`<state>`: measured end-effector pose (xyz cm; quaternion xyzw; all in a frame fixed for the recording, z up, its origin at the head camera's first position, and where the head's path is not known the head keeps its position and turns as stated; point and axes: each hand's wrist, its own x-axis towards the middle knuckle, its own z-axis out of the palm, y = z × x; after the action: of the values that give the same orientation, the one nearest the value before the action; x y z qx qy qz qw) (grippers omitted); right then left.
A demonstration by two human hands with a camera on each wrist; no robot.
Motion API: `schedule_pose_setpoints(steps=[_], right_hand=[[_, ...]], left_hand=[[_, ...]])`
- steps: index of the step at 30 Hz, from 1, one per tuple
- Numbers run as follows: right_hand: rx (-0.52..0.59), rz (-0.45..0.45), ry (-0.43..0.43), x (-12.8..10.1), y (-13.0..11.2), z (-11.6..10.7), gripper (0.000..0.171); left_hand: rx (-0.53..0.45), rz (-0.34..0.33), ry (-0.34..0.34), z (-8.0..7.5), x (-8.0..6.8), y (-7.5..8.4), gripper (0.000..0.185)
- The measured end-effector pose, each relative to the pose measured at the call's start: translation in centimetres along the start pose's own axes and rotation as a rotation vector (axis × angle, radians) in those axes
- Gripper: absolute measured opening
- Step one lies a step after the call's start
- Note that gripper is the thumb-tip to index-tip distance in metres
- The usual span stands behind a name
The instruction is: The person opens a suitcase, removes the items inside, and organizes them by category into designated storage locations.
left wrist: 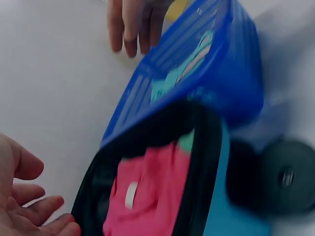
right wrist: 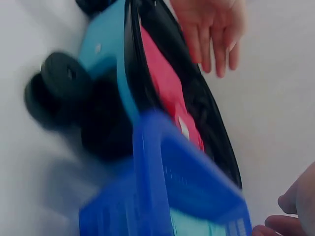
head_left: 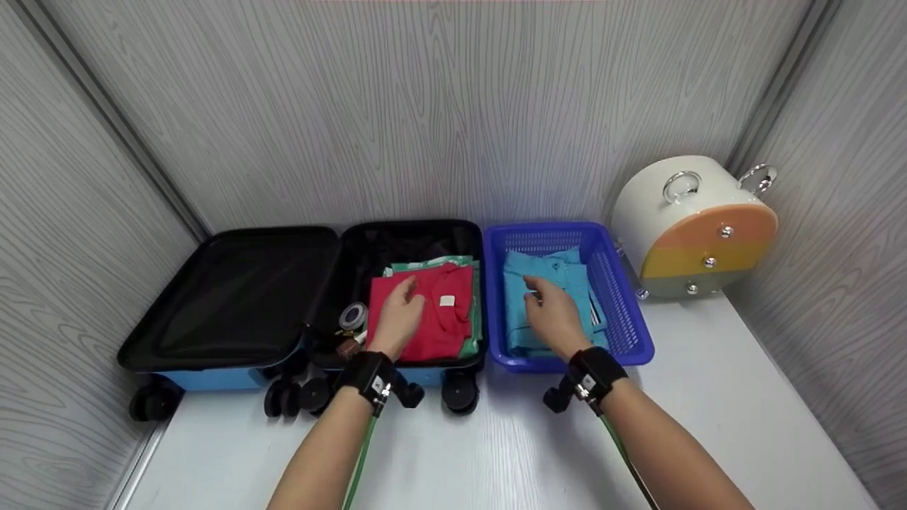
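Observation:
A blue suitcase point(head_left: 212, 379) lies open, and a folded red shirt point(head_left: 443, 322) tops a green garment point(head_left: 473, 333) in its right half. My left hand point(head_left: 400, 312) hovers over the red shirt with relaxed fingers and holds nothing; the left wrist view shows its open palm point(left wrist: 27, 209). Beside the case, a blue plastic basket point(head_left: 623, 312) holds a folded teal shirt point(head_left: 549, 269). Over that shirt is my right hand point(head_left: 553, 312), fingers loosely extended and empty. In the left wrist view its straight fingers point(left wrist: 130, 24) are above the basket point(left wrist: 216, 83).
The suitcase's empty black lid point(head_left: 234, 297) lies open to the left. A tape roll point(head_left: 352, 315) and small items sit beside the red shirt. A round white case point(head_left: 691, 227) with orange and yellow bands stands at the right. Grey walls close in on three sides.

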<state>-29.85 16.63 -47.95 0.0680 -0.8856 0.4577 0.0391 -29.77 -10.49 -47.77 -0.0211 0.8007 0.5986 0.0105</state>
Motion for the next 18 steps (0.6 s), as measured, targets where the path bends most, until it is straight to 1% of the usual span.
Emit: schedule_pose_setpoints(steps=[2,4,5,7,10,12,15,18], right_hand=[[0.029,-0.02,-0.03,0.0,-1.0,1.4,0.04],[0.04,-0.039,-0.069,0.1,-1.8,2.7,0.038],[0.034,-0.05,-0.089,0.1,-2.2,3.4,0.037],[0.0,-0.082,-0.132,0.1,-2.9,4.7,0.035],[-0.103,-0.138,-0.18,0.2,-3.8,6.7,0.033],[-0.195,-0.157,-0.211,0.3,-4.4,7.8,0.026],[-0.334,-0.149,-0.25,0.4,-5.1,9.0,0.017],[-0.43,-0.106,-0.27,0.6,-5.7,9.7,0.015]], left_hand=[[0.027,-0.031,0.026,-1.7,0.2,-0.8,0.058],[0.077,-0.064,0.044,-3.1,0.4,-1.5,0.059],[0.105,-0.077,0.048,-3.7,0.4,-1.9,0.059],[0.197,-0.102,0.061,-4.7,0.4,-2.8,0.06],[0.341,-0.122,0.071,-5.9,0.3,-3.9,0.058],[0.418,-0.13,0.075,-6.3,0.2,-4.4,0.054],[0.473,-0.147,0.067,-6.6,0.1,-4.7,0.045],[0.524,-0.155,0.067,-6.4,0.2,-4.8,0.043]])
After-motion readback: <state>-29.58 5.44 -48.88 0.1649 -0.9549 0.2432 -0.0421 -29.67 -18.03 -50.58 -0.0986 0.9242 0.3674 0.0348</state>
